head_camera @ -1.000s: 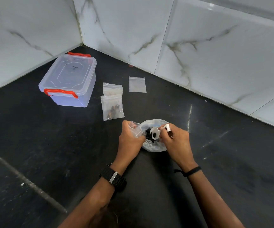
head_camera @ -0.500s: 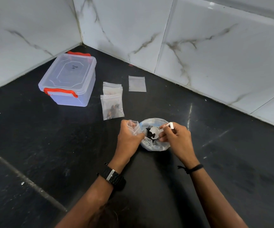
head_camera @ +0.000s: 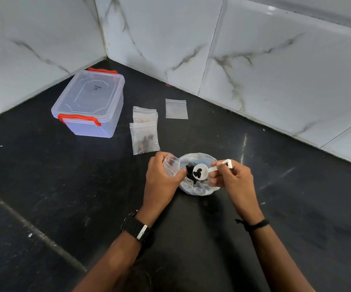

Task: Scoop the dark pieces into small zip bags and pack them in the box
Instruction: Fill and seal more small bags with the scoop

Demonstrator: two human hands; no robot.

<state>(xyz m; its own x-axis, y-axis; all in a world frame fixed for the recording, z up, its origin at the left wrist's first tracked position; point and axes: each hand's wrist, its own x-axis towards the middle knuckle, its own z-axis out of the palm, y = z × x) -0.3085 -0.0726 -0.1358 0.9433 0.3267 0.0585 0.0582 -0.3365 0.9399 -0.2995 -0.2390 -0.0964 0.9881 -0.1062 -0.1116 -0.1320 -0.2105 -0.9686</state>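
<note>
Scoop w/ dark pieces held over big bag, small bag beside it.

Far left on black worktop: clear box, lid on, red clips. Right of it, filled zip bags, then an empty one near the wall. Left hand pinches a small zip bag, fingers closed on it, mouth toward the white scoop. Dark pieces sit in scoop bowl & in big bag below. Right hand grips scoop handle, fingers curled.
</note>
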